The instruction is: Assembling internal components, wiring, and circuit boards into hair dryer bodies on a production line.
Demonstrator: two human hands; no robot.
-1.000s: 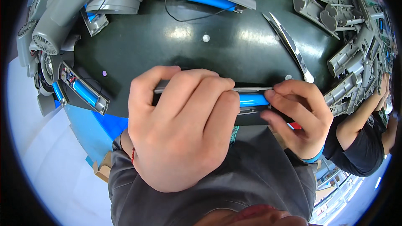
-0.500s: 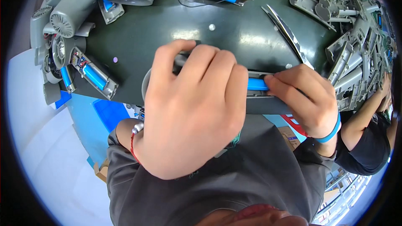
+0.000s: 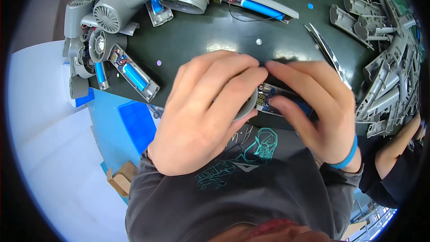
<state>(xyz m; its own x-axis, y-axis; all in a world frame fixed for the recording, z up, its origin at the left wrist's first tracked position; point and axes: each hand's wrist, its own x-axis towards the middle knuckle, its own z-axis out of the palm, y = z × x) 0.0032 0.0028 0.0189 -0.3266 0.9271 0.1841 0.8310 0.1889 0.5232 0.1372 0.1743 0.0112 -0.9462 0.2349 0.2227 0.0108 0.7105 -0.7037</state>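
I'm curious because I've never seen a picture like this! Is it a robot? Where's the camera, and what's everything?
No robot here: these are a person's own bare hands. The camera sits on the person's head, looking down through a very wide lens, so straight edges look bent.

The left hand wraps around a round grey part. The right hand is beside it, with its thumb by a small circuit board.

On the dark table you can see grey pieces with round grilles, an open grey case holding a blue tube, a thin metal tool and, on the right, a heap of grey shells. Another person's arm shows at the right.
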